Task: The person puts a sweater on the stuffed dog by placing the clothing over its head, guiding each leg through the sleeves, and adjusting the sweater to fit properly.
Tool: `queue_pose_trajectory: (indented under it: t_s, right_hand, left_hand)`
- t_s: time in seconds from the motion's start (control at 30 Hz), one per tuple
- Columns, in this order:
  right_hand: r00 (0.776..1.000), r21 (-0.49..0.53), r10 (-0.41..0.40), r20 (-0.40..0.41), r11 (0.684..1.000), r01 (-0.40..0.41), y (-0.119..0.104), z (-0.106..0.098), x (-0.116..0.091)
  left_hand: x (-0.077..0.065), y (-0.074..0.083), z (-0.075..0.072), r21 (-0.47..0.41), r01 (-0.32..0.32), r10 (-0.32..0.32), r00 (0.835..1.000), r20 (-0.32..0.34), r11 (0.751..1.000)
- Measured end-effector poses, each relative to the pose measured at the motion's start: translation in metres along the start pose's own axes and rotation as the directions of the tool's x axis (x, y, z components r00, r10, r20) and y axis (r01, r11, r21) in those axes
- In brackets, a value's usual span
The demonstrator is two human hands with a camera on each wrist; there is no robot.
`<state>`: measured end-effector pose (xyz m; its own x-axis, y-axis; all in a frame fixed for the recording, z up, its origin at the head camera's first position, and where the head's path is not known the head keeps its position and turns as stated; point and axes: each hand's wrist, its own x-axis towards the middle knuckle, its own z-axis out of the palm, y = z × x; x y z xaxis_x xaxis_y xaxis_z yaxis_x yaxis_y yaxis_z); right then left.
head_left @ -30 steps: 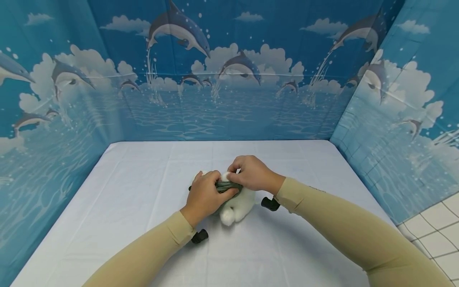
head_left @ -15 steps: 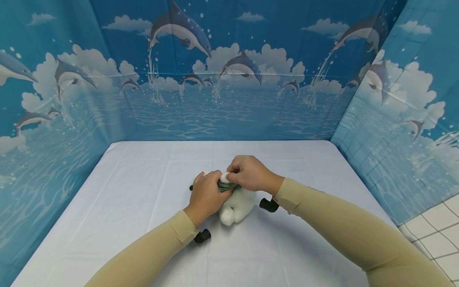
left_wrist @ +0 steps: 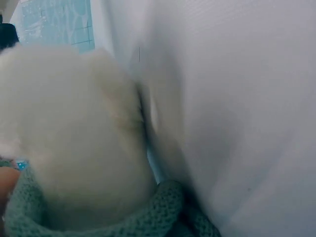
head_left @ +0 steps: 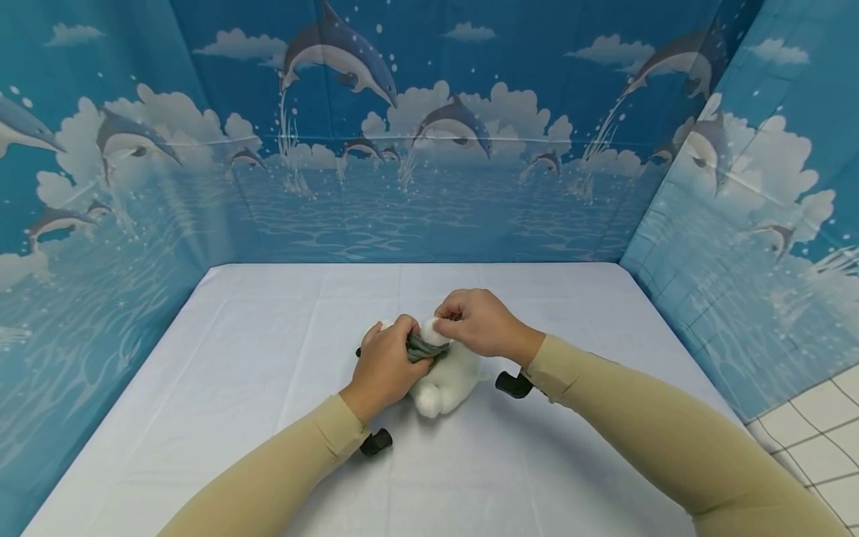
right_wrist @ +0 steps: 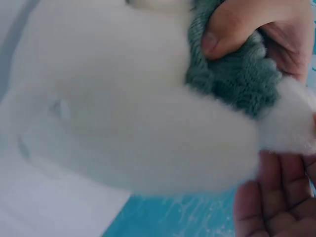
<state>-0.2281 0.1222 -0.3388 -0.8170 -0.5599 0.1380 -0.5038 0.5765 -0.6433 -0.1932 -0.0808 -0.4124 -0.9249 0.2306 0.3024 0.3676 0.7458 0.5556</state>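
Note:
A fluffy white plush toy [head_left: 456, 377] lies on the white tabletop between my hands, with a green knitted garment [head_left: 423, 348] bunched around part of it. My left hand [head_left: 382, 365] grips the garment, its thumb pressing the knit in the right wrist view. Out of the knit pokes a white plush limb [head_left: 435, 333], which my right hand [head_left: 479, 324] pinches at its end. The plush body [left_wrist: 74, 128] fills much of the left wrist view, above the green knit edge [left_wrist: 98, 229]. The toy's far side is hidden behind my left hand.
The white-covered table [head_left: 268, 335] extends around the toy. Blue curtains printed with dolphins [head_left: 338, 56] enclose its back and sides. A black wrist camera [head_left: 376, 442] sits by the left sleeve and another wrist camera [head_left: 513, 385] by the right.
My right hand has shifted slightly right, and more of the white limb now shows beyond the green knit. My left hand stays nearly in place on the garment.

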Motion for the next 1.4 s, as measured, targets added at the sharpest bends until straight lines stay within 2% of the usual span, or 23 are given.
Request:
queue_pose_trajectory:
  t_s: [0.17, 0.27, 0.33, 0.47, 0.63, 0.93, 1.1, 1.4]
  right_hand:
    - [0.994, -0.022, -0.036, 0.101, 0.999, 0.039, -0.001, 0.001, 0.002]
    - [0.984, -0.087, -0.075, 0.16, 0.992, 0.089, -0.004, 0.003, 0.003]
    - [0.979, -0.138, -0.109, 0.17, 0.981, 0.133, -0.005, 0.005, 0.002]
    - [0.979, -0.186, -0.145, 0.141, 0.968, 0.17, -0.005, 0.006, 0.001]
    - [0.988, -0.117, -0.127, 0.091, 0.984, 0.137, -0.005, 0.003, -0.002]
    - [0.996, 0.001, -0.082, 0.028, 0.997, 0.082, 0.0, 0.002, -0.006]
    - [0.998, 0.048, -0.056, 0.021, 0.997, 0.055, 0.003, 0.003, -0.006]
    - [0.998, 0.058, -0.047, 0.033, 0.997, 0.045, 0.005, 0.003, -0.007]
  left_hand:
    - [0.001, 0.0, -0.002, 0.013, -0.02, 0.02, 1.0, 0.015, 1.0]
    - [0.0, 0.0, -0.002, 0.017, -0.026, 0.026, 0.999, 0.019, 1.0]
    - [0.0, 0.0, -0.002, 0.014, -0.027, 0.027, 0.999, 0.02, 1.0]
    - [0.0, 0.001, -0.002, 0.022, -0.027, 0.027, 0.999, 0.019, 0.999]
    - [0.0, 0.002, -0.003, 0.037, -0.019, 0.018, 0.999, 0.029, 0.999]
    - [0.0, 0.003, -0.007, 0.06, -0.006, 0.0, 0.996, 0.091, 0.998]
    - [0.0, 0.003, -0.008, 0.068, -0.011, 0.003, 0.994, 0.107, 0.998]
    - [-0.001, 0.001, -0.006, 0.07, -0.008, 0.0, 0.994, 0.114, 0.998]
